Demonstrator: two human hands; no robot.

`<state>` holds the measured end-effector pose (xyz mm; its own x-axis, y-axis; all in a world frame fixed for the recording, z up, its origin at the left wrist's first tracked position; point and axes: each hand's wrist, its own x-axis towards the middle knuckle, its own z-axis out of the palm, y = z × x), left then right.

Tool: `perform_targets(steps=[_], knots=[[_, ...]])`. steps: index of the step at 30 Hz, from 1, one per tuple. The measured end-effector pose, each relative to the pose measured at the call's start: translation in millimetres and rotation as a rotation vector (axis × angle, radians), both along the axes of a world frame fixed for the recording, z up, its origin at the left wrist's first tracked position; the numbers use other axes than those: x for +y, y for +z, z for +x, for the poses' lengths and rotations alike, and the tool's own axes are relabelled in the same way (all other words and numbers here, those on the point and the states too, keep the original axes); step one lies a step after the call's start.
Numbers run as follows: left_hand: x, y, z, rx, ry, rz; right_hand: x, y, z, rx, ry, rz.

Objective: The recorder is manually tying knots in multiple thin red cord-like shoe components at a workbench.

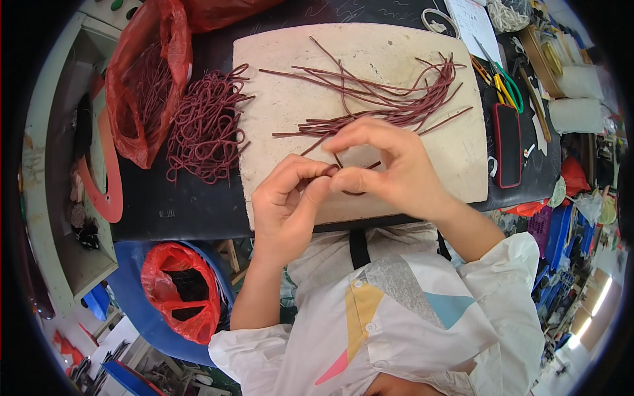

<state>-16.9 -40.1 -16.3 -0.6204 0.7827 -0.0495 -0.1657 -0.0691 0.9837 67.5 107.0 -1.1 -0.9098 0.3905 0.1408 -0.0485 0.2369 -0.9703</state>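
My left hand (285,201) and my right hand (399,165) meet over the near part of a pale board (442,168). Both are closed in a pinch, fingertips almost touching, on a thin dark red cord (355,193). Bits of the cord stick out around the right thumb; the part between the fingertips is mostly hidden. Beyond my hands, a loose bundle of similar cords (396,105) lies spread across the board. Left of the board sits a tangled heap of looped dark red cords (208,125).
A red plastic bag (178,46) with more cords stands at the far left. On the right lie green-handled scissors (512,89), yellow-handled pliers (503,91) and a red-edged phone (507,145). Below the table's left side, a red bag (150,270) lines a blue tub (129,277).
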Motion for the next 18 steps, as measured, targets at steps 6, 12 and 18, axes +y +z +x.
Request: perform_targets(steps=[6, 12, 18], knots=[[-2, 0, -1, -0.204, -0.117, 0.017, 1, -12, 7, -0.128, 0.177, -0.841], [-2, 11, 0, -0.071, 0.016, -0.188, -2, -10, 10, 0.019, 0.219, -0.178], [-6, 8, -1, 0.017, -0.030, -0.110, 2, 10, 14, -0.308, 0.195, -0.467]])
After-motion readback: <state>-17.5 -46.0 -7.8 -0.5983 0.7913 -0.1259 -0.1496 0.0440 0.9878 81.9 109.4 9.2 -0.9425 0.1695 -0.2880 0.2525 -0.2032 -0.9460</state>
